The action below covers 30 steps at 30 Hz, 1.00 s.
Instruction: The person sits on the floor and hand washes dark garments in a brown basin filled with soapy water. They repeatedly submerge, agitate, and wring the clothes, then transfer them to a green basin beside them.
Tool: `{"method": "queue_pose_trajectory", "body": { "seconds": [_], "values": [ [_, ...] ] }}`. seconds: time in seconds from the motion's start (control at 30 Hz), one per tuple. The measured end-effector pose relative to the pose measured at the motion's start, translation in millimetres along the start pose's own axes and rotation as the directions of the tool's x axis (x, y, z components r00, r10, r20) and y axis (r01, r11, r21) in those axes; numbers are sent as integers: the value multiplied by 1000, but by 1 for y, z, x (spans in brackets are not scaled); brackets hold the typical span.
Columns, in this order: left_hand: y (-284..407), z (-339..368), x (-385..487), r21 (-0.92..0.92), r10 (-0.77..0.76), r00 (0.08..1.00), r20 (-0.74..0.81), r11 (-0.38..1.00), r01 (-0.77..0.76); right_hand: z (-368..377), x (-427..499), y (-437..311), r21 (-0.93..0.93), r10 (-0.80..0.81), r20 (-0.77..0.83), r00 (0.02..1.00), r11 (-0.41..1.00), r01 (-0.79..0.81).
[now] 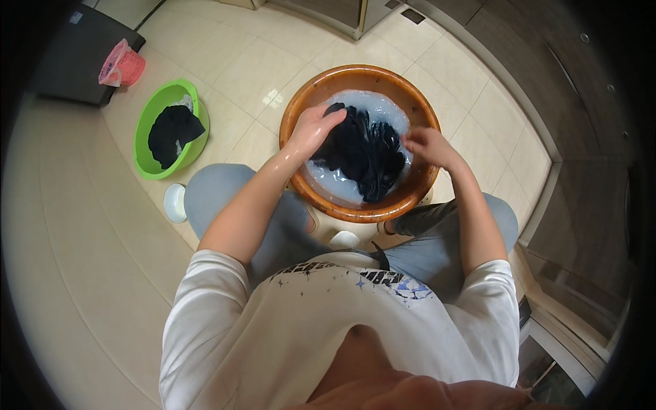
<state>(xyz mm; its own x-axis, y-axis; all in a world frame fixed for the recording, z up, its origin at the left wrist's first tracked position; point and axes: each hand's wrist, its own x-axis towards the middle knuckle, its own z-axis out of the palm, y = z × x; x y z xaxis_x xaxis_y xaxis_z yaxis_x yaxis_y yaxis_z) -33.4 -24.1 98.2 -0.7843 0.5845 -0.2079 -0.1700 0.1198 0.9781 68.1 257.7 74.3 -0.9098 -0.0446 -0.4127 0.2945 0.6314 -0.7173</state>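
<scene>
A wet dark garment lies bunched in cloudy, sudsy water inside a round brown basin. My left hand grips the garment's upper left part, thumb on top and the fingers partly hidden beneath. At the basin's right side, my right hand is over the inner wall with its fingers curled. Those fingertips meet the garment's right edge in the picture; whether they pinch the cloth cannot be made out.
To the left stands a green plastic basin with dark cloth and some pale fabric. A pink perforated basket is by a dark cabinet. A white bowl sits beside my left knee. A floor drain lies at the back.
</scene>
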Motion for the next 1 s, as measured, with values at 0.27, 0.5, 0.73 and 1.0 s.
{"method": "queue_pose_trajectory", "body": {
  "seconds": [0.27,0.5,0.73,1.0],
  "values": [
    [31,14,-9,-741,74,958,276,651,163,54,32,-31,36,-386,-186,904,916,399],
    [27,5,5,-704,-26,987,156,698,130,48,28,-15,436,-80,-262,962,879,192],
    [10,19,4,-92,-317,899,302,929,358,41,18,-41,533,-115,-512,851,734,420],
    [-16,38,3,-40,-118,987,110,992,123,43,-1,-63,322,-316,-375,872,838,442]
  ]
}}
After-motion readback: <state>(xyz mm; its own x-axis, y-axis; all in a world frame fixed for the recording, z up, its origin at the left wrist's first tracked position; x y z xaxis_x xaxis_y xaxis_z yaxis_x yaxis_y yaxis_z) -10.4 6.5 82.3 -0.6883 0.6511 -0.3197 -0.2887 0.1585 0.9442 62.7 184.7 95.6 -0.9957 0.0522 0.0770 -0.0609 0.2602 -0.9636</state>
